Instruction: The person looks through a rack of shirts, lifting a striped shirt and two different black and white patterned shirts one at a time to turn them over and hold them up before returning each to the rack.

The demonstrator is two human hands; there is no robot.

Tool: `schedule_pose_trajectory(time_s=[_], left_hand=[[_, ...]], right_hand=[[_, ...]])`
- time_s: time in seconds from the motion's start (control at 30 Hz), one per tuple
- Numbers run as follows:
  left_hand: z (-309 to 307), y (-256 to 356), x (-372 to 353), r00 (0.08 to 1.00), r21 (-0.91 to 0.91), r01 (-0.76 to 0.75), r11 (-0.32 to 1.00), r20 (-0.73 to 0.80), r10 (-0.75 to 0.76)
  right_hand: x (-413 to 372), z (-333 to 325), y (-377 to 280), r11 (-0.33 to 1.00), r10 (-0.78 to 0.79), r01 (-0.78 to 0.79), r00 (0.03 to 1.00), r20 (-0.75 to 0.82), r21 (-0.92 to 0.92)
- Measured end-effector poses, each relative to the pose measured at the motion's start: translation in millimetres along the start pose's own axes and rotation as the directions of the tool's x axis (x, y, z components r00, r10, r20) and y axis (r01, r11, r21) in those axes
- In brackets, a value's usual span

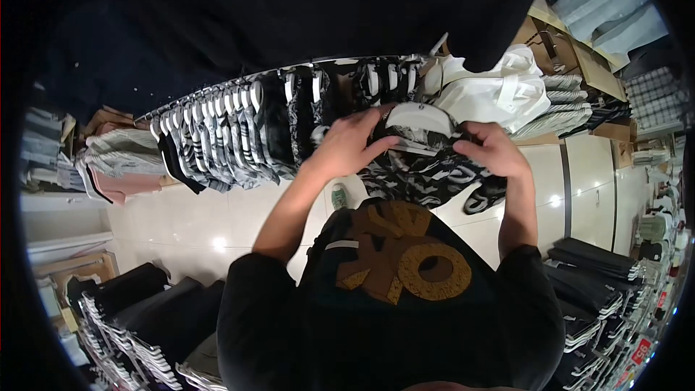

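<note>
A black-and-white patterned shirt [427, 181] hangs in front of me on a white hanger [418, 117]. My left hand [349, 146] grips its left shoulder near the collar, with the thumb in front and some fingers hidden behind the fabric. On the other shoulder, my right hand [496, 149] pinches the cloth between thumb and fingers. The shirt's lower part drapes below both hands. Just behind it runs a metal rail [253, 70] with more shirts on white hangers.
Patterned shirts [224, 127] line the rail to the left. A white garment [492, 94] and striped shirts [568, 105] are at right. Dark garments on hangers [156, 304] stand at lower left, and dark folded trousers [590, 275] at lower right. Pale tiled floor [217, 228] shows below.
</note>
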State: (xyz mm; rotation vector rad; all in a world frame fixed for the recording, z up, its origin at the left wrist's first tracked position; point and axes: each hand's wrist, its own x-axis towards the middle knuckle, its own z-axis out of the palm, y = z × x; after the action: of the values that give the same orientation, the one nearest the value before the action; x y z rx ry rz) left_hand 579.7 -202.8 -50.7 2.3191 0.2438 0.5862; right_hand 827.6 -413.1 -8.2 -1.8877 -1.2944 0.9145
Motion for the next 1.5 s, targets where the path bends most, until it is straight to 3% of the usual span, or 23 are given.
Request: schedule_pose_trajectory(time_s=[0.07, 0.1, 0.13, 0.17, 0.2, 0.23, 0.37, 0.5, 0.57, 0.6, 0.7, 0.8, 0.87, 0.93, 1.0, 1.03, 1.07, 1.13, 1.2, 1.27, 1.33, 1.4, 1.5], left_hand=[[-4, 31, 14, 0.966, 0.067, 0.24, 0.968, 0.087, -0.245], [2, 39, 18, 0.986, 0.069, 0.144, 0.987, -0.091, -0.137], [1, 52, 23, 0.98, 0.096, 0.17, 0.981, -0.124, -0.158], [-1, 70, 25, 0.973, 0.108, 0.191, 0.976, -0.153, -0.174], [-1, 87, 28, 0.966, 0.117, 0.21, 0.971, -0.179, -0.188], [4, 101, 28, 0.964, 0.127, 0.216, 0.968, -0.189, -0.19], [30, 151, 20, 0.926, 0.075, 0.274, 0.959, -0.289, -0.242], [29, 178, 9, 0.881, 0.083, 0.382, 0.92, -0.333, -0.336], [22, 178, 2, 0.859, 0.111, 0.383, 0.917, -0.409, -0.309], [19, 180, -3, 0.837, 0.088, 0.424, 0.901, -0.416, -0.354], [14, 183, -17, 0.881, 0.009, 0.343, 0.939, -0.351, -0.318], [1, 185, -29, 0.926, 0.043, 0.269, 0.962, -0.285, -0.246], [-22, 179, -37, 0.929, 0.088, 0.255, 0.963, -0.298, -0.219], [-51, 177, -46, 0.919, -0.126, 0.182, 0.975, -0.332, -0.215], [-91, 172, -57, 0.947, -0.189, 0.146, 0.971, -0.257, -0.192], [-109, 174, -63, 0.953, -0.218, 0.126, 0.968, -0.245, -0.179], [-124, 177, -67, 0.959, -0.248, 0.103, 0.963, -0.233, -0.162], [-145, 182, -72, 0.916, -0.318, 0.066, 0.946, -0.357, -0.184], [-168, 174, -79, 0.836, -0.453, 0.081, 0.888, -0.454, -0.308], [-190, 158, -88, 0.762, -0.495, 0.121, 0.861, -0.509, -0.4], [-200, 152, -99, 0.727, -0.487, 0.11, 0.866, -0.555, -0.404], [-209, 138, -116, 0.68, -0.488, 0.137, 0.862, -0.587, -0.44], [-194, 129, -129, 0.67, -0.319, 0.232, 0.919, -0.632, -0.389]], right_hand=[[-6, -15, 13, 0.995, -0.094, 0.091, 0.993, -0.066, -0.045], [-13, -13, 2, 0.965, -0.219, 0.176, 0.948, -0.232, -0.193], [-18, -4, -14, 0.909, -0.361, 0.234, 0.854, -0.374, -0.345], [-17, 12, -19, 0.815, -0.574, 0.342, 0.589, -0.568, -0.468], [-26, 19, -14, 0.691, -0.719, 0.343, 0.418, -0.555, -0.637], [-36, 32, 9, 0.612, -0.791, 0.44, 0.362, -0.494, -0.658], [-50, 82, 1, 0.666, -0.73, 0.507, 0.592, -0.341, -0.547], [-65, 68, 31, 0.617, -0.743, 0.593, 0.655, -0.135, -0.517], [-71, 52, 41, 0.575, -0.811, 0.729, 0.446, -0.38, -0.372], [-75, 46, 31, 0.574, -0.811, 0.728, 0.443, -0.382, -0.375], [-73, 51, -3, 0.836, -0.334, 0.548, 0.506, -0.795, -0.002], [-70, 62, -8, 0.874, -0.408, 0.477, 0.626, -0.664, -0.087], [-72, 57, -10, 0.774, -0.546, 0.601, 0.472, -0.692, -0.2], [-76, 42, -3, 0.664, -0.596, 0.689, 0.251, -0.762, -0.292], [-76, 24, -30, 0.646, -0.493, 0.733, 0.191, -0.849, -0.21], [-73, 5, -40, 0.694, -0.603, 0.587, 0.158, -0.782, -0.416], [-67, 3, -50, 0.683, -0.533, 0.68, 0.215, -0.818, -0.267], [-60, 15, -37, 0.698, -0.22, 0.561, 0.76, -0.612, 0.445], [-54, 35, -26, 0.901, -0.153, 0.195, 0.978, -0.139, 0.387], [-45, 80, -4, 0.908, -0.329, 0.335, 0.942, -0.068, 0.253], [-46, 118, 56, 0.903, -0.266, 0.261, 0.963, -0.035, 0.341], [-46, 110, 107, 0.992, -0.123, 0.121, 0.928, 0.352, 0.029], [-73, 94, 115, 0.991, -0.029, -0.018, 0.934, 0.357, 0.129]])
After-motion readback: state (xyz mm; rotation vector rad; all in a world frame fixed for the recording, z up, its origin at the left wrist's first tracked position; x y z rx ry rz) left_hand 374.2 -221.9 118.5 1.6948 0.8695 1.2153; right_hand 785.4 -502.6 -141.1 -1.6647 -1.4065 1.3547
